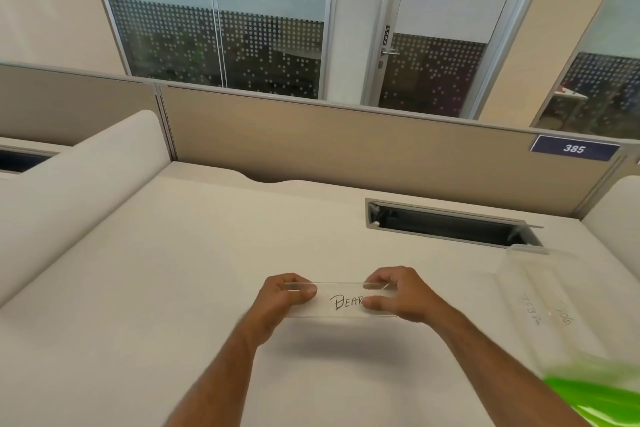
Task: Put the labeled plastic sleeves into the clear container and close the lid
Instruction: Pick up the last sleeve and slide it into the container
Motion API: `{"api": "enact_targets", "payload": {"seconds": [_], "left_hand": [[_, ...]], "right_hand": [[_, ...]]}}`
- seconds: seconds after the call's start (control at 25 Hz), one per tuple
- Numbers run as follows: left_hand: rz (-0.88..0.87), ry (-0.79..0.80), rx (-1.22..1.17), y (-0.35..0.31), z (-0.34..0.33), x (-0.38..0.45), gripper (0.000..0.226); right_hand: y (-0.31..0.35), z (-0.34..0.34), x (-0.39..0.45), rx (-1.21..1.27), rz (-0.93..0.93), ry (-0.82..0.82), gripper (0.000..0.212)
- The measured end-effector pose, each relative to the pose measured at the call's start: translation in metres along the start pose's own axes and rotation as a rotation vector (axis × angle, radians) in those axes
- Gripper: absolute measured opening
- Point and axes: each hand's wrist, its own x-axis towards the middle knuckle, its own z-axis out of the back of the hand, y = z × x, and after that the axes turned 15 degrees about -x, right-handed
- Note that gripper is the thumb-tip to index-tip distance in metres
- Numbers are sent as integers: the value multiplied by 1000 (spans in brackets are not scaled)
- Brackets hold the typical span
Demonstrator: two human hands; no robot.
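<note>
The desk (173, 270) lies bare to the left and ahead of both hands, open for passage. On the right the clear container (540, 288) blocks the way, with a green lid (602, 395) (blurred) near the right forearm. Behind it gapes a cable slot (450, 227); the partition (346, 146) closes the far edge.

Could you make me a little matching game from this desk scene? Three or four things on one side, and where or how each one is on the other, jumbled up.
Things:
1. labeled sleeve
2. clear container
3. green item
4. number sign 385

Places or states:
A. on the partition, far right
B. held at both ends by the left hand and right hand
C. blurred, at the bottom right corner
D. resting on the desk, right of the hands

Pairs: 1-B, 2-D, 3-C, 4-A
</note>
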Motion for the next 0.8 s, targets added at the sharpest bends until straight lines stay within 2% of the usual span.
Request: {"api": "enact_targets", "payload": {"seconds": [0.24, 0.32, 0.4, 0.52, 0.64, 0.8], "left_hand": [[-12, 82, 5, 6, -24, 4, 43], [-14, 121, 32, 8, -32, 6, 44], [-15, 152, 55, 11, -39, 7, 47], [-34, 158, 68, 16, -52, 10, 48], [-136, 29, 157, 25, -71, 15, 49], [-288, -189, 742, 47, -86, 24, 65]], "right_hand": [[14, 19, -8, -357, 76, 256, 65], [19, 19, -11, -495, 116, 292, 69], [21, 18, -15, -510, 135, 300, 70], [14, 18, -23, -466, 96, 277, 72], [-3, 20, -31, -487, 5, 185, 73], [-31, 38, -37, -500, -221, -60, 82]]}}
